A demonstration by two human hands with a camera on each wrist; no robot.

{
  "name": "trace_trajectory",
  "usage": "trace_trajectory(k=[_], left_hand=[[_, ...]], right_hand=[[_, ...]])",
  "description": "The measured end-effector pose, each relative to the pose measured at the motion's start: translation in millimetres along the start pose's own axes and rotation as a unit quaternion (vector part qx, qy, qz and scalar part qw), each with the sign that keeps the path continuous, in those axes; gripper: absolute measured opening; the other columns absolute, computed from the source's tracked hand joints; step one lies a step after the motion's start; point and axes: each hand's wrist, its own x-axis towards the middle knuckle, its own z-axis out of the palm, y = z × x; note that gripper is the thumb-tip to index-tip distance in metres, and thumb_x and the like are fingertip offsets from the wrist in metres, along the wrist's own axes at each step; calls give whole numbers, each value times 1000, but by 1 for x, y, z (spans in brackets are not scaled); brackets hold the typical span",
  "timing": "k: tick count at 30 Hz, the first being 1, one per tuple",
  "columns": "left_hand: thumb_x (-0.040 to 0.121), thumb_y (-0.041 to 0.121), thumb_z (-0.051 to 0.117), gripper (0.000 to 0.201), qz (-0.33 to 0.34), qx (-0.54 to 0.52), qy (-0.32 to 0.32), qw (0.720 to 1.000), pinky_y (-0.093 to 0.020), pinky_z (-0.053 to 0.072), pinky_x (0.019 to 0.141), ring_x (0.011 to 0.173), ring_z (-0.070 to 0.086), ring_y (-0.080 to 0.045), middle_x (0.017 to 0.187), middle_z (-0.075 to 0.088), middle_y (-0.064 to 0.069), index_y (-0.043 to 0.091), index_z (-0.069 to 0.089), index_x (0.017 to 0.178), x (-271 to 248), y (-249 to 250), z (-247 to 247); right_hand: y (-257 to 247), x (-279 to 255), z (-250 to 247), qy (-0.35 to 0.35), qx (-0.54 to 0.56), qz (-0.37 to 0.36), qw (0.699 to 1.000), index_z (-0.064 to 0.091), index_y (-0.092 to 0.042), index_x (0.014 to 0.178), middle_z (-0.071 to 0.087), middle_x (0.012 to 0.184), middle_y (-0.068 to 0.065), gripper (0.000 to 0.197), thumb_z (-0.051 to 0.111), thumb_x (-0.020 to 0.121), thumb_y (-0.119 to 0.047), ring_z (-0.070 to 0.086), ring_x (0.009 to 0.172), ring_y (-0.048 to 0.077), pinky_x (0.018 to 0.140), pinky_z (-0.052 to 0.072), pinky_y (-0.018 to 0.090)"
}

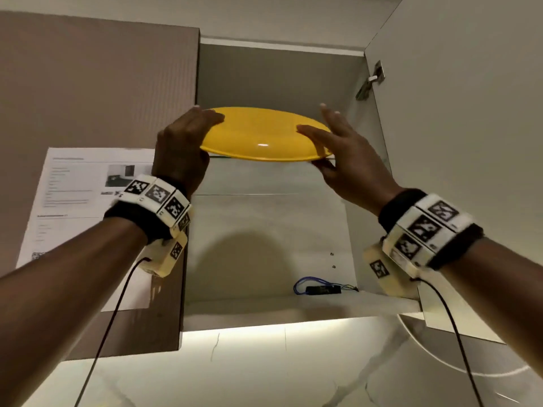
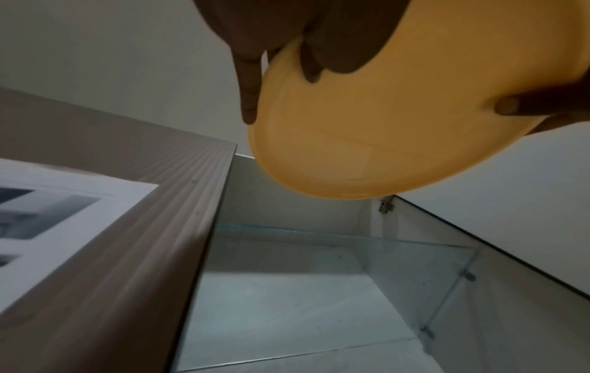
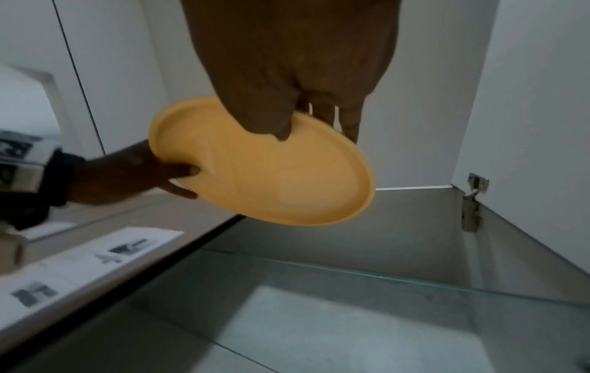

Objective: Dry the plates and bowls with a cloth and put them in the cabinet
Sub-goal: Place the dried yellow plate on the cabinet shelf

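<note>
Both hands, left (image 1: pixel 182 148) and right (image 1: pixel 343 151), grip plate (image 1: pixel 264 133) at cabinet (image 1: pixel 279 74) shelf (image 1: pixel 264 195) height; I judge drying done, placing pending, other dishes unseen.

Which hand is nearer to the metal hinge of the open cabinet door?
The right. The right hand holds the yellow plate at its right edge, just below and left of the hinge. The left hand grips the plate's far left edge.

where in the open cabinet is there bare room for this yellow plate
The glass shelf shows bare from the left cabinet wall to the hinge side. The bottom board is bare at left and middle; a cable bundle crowds its right back corner. Both hands grip the yellow plate.
</note>
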Motion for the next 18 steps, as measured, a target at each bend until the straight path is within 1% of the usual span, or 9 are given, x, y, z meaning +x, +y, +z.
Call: trace_trajectory(k=[2, 3, 5, 6, 7, 9, 12, 15, 18], left_hand=[[76, -16, 48, 59, -32, -10, -30, 999, -48, 55, 90, 106, 67, -39, 117, 71, -14, 16, 67, 122, 10, 1, 6], [78, -13, 47, 61, -58, 0, -52, 997, -50, 55, 86, 104, 66, -42, 115, 71, -14, 21, 66, 124, 13, 2, 8], [83, -6, 46, 55, -98, 40, -87, 991, -52, 53, 78, 98, 63, -47, 108, 70, -17, 26, 65, 124, 20, 2, 14], [86, -4, 47, 49, -106, 54, -97, 988, -52, 52, 75, 96, 62, -49, 104, 69, -19, 25, 66, 121, 22, 0, 17], [87, -1, 49, 44, -110, 60, -106, 986, -51, 50, 73, 93, 62, -50, 100, 69, -21, 24, 67, 119, 24, -1, 20], [89, 4, 53, 32, -120, 70, -123, 983, -50, 49, 70, 90, 61, -50, 95, 67, -24, 20, 69, 112, 27, -3, 26], [94, 9, 55, 21, -139, 96, -150, 974, -49, 47, 70, 91, 59, -50, 95, 64, -28, 14, 68, 109, 29, -10, 37], [96, 10, 53, 20, -156, 103, -162, 969, -49, 46, 72, 93, 59, -49, 98, 62, -29, 12, 65, 112, 33, -14, 46], [93, 11, 62, 34, -144, 91, -163, 972, -50, 51, 79, 100, 61, -46, 110, 66, -23, 19, 58, 127, 39, -16, 49]], right_hand=[[6, 16, 5, 39, -33, -36, 998, 50, -21, 141, 46, 149, 9, 48, 49, 97, -4, 45, 135, 35, 101, 46, 48], [7, 22, 5, 49, -56, -41, 996, 53, -18, 138, 56, 140, 10, 47, 45, 95, 0, 55, 122, 38, 90, 51, 46], [14, 36, 10, 45, -111, -41, 992, 55, -13, 131, 65, 119, 14, 44, 43, 92, 4, 61, 95, 43, 72, 50, 45], [18, 42, 14, 36, -127, -42, 990, 55, -13, 129, 67, 112, 15, 43, 45, 91, 4, 61, 87, 43, 67, 47, 44], [23, 47, 17, 26, -131, -40, 990, 55, -13, 127, 67, 107, 16, 41, 46, 90, 4, 61, 83, 42, 66, 46, 43], [32, 58, 24, 12, -108, -27, 994, 57, -13, 122, 68, 99, 17, 34, 50, 92, 0, 61, 82, 40, 66, 48, 42], [44, 75, 34, 2, -86, 4, 996, 60, -14, 115, 66, 93, 21, 24, 49, 95, -6, 60, 82, 40, 67, 51, 43], [53, 85, 46, -16, -87, 27, 996, 60, -13, 118, 63, 94, 23, 26, 47, 96, -6, 58, 83, 40, 66, 45, 39], [62, 92, 56, -37, -71, 62, 995, 61, -14, 117, 63, 95, 21, 29, 49, 94, -3, 59, 85, 40, 70, 47, 40]])
